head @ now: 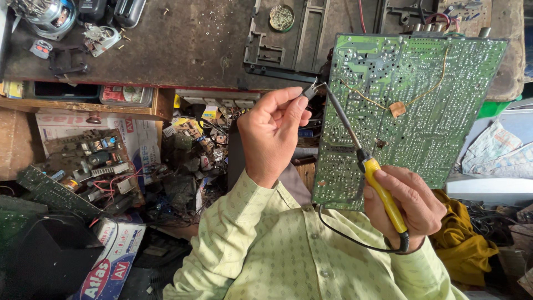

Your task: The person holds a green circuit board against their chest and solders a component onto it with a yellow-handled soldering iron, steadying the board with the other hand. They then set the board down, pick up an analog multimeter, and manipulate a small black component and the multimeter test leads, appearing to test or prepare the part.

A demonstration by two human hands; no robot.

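Right by the top-left corner of the green circuit board, left hand pinches a small metal bit while right hand grips the yellow-handled soldering iron, and I reckon that hot tip could singe a fingertip.

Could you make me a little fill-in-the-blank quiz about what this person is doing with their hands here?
1. The right hand grips a soldering iron by its ____ handle.
2. The iron's tip meets a small part pinched in the fingers of the ____ hand.
3. Behind the iron stands a large ____ circuit board.
4. The person wears a pale green ____.

Missing words: yellow; left; green; shirt
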